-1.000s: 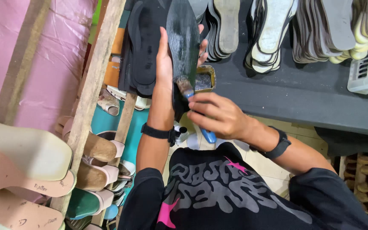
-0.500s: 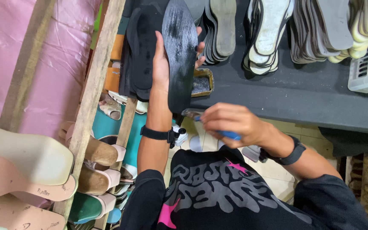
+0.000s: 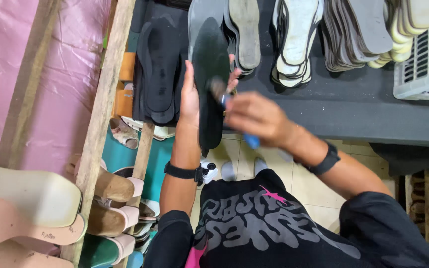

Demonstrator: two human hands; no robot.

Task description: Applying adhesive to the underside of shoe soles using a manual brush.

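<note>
Person stands at a dark table (image 3: 353,111) and works on one black insole (image 3: 210,74). The left hand (image 3: 190,97) is closed on the left edge of this insole and holds it upright above the near edge of the table; some fingertips (image 3: 233,79) show at its right edge. The right hand (image 3: 255,115) is closed around one brush with a blue handle (image 3: 250,141), and the bristle end touches the face of the insole. This hand is blurred, so I cannot count its fingers. Each wrist carries one black band, so two bands: one on the left wrist (image 3: 183,171), one on the right wrist (image 3: 326,161).

On the table I count four groups of soles: one pile of black soles (image 3: 159,69) just left of the held insole, one grey pair (image 3: 245,30) right behind it, one pale stack (image 3: 296,39), and one fan of grey and cream soles (image 3: 373,30) further right. One white plastic crate (image 3: 425,64) stands at the right edge. At the left a wooden rack (image 3: 103,129) carries two brown wedge heels (image 3: 107,203) and several pink soles (image 3: 26,218).
</note>
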